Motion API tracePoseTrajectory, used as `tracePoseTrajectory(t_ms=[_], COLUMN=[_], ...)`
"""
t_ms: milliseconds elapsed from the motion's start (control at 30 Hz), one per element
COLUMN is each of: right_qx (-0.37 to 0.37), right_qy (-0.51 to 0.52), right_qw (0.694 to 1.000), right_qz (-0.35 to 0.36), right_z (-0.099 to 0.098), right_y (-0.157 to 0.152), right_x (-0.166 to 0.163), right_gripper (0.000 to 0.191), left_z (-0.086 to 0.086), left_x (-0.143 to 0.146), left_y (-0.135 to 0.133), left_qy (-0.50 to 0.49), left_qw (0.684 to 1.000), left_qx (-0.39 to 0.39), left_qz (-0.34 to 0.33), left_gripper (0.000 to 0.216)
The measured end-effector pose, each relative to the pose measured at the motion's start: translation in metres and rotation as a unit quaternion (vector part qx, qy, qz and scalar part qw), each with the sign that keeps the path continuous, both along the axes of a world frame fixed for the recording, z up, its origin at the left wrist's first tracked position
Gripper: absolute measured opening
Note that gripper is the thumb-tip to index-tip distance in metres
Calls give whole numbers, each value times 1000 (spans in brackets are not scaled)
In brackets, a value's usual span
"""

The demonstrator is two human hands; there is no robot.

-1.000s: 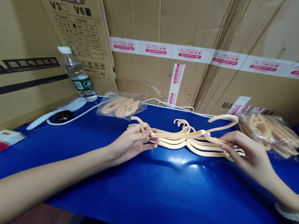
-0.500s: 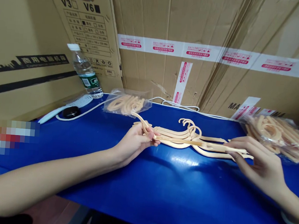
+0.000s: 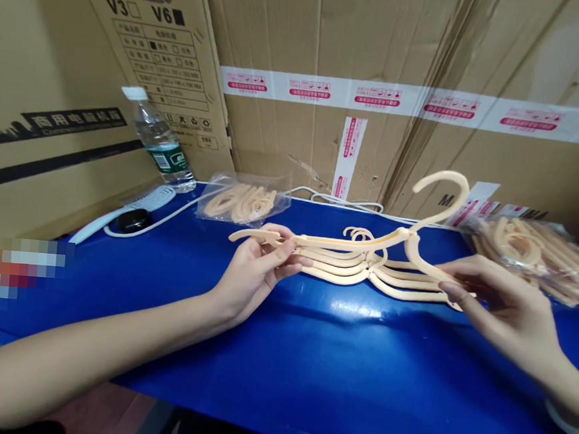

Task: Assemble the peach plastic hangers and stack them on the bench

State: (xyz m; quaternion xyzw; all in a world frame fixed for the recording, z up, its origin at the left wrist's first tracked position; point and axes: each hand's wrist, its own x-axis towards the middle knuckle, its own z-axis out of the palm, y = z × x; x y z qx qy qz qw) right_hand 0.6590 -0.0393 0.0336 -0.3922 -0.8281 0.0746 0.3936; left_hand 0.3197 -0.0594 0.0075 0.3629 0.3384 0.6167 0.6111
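Note:
Between my two hands is a beige plastic clothes hanger (image 3: 407, 233), held above the table with its hook up and curving to the left. My left hand (image 3: 260, 268) pinches its left arm, thumb against fingers. A curved beige piece sticks out past that hand on the left; whether it is part of the same hanger I cannot tell. On the right, my right hand (image 3: 507, 314) is closed on the end of the other arm. Several similar beige hangers (image 3: 342, 279) lie overlapped in a row on the table just behind and beneath the held one.
A clear bag of beige hooks (image 3: 243, 203) lies at the back; a fuller bag of hanger parts (image 3: 537, 256) is at the right. A water bottle (image 3: 162, 143), a pale-blue brush (image 3: 145, 199) and a black mouse-like object (image 3: 135, 219) stand left. Cardboard boxes (image 3: 293, 37) wall the blue table (image 3: 317, 380).
The held hanger has turned: it was seen nearly edge-on and flat, and now its hook points upward. Both hands have kept their grip at almost the same places.

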Motion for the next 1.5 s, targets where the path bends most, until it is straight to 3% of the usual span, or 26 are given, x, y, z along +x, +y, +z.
tracePoseTrajectory(t_ms=[67,133,200,300,400,500,700,933,1133,1300,1400,1500], right_qx=[-63,-123,-171,-206,-219,-201,-161,-107,-67,5,40,52], right_qy=[45,63,35,-35,-91,-144,-213,-227,-206,-207,-204,-200], right_qw=[997,990,985,978,971,968,962,967,976,977,977,978], right_qz=[-24,-22,0,27,41,50,60,54,15,-38,-40,-31], right_z=[2,5,6,5,1,-2,-5,-6,-19,-30,-36,-41], right_y=[0,0,2,7,11,14,13,15,25,42,51,53], right_x=[5,12,18,24,27,28,23,22,23,18,17,20], right_gripper=[19,24,25,26,28,28,15,16,18,12,14,16], left_z=[-1,-4,-8,-13,-15,-17,-23,-22,-20,-22,-25,-27], left_x=[4,8,10,9,6,5,6,4,-1,-3,-4,-6], left_y=[-8,-19,-33,-49,-53,-47,-38,-35,-16,5,13,17], left_qy=[65,190,335,474,563,623,675,699,655,639,641,660], left_qw=[997,974,904,750,641,591,598,575,637,668,675,663], left_qx=[2,60,207,408,482,490,415,401,377,351,333,318], left_qz=[-41,-106,-165,-215,-199,-149,-118,-141,-148,-151,-149,-151], left_gripper=[26,18,18,26,33,44,57,60,57,60,61,62])
